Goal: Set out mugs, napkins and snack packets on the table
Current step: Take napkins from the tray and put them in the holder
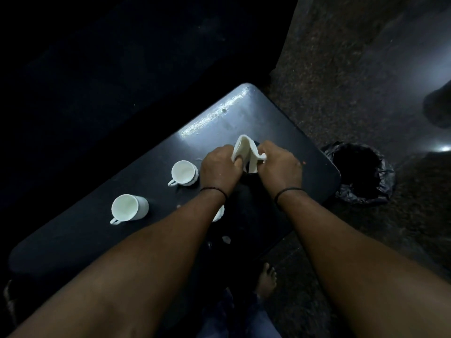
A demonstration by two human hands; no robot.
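Both hands' fingers (238, 162) pinching white napkin (246, 148) (possibly folded), above table (97, 235)

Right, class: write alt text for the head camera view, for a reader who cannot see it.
Seen from above, a person's left hand and right hand together hold a white napkin over a dark table. Two white mugs stand upright to the left; a third white object is mostly hidden under the left forearm. A black-lined bin sits beside the table.
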